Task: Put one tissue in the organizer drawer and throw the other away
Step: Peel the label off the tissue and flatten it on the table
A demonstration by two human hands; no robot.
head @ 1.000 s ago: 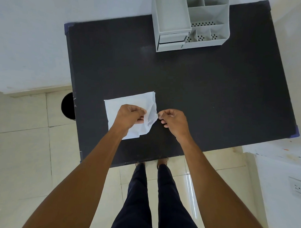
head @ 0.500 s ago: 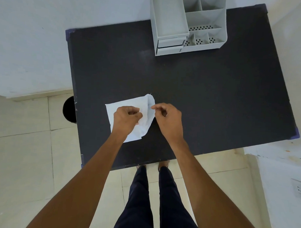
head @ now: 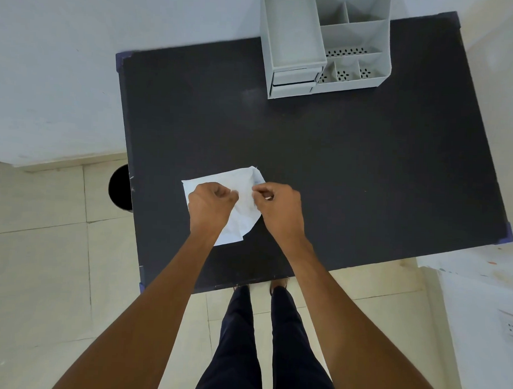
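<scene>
Tissue (head: 243, 205) lies near the front of the black table (head: 366, 169), its right edge now curled up where it lay flat a second ago. The right hand (head: 278, 206) pinches that edge; the left hand (head: 210, 205), fisted, pins the sheet. Separating looks underway; the organizer drawer (head: 292, 80) remains closed, well apart.

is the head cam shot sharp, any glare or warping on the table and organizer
Head view: even, soft light, no hard shadows; a faint pale sheen on the black table in front of the organizer; wide-angle warp tilts the table edges and organizer walls; the tissue and both hands look fairly sharp.
</scene>
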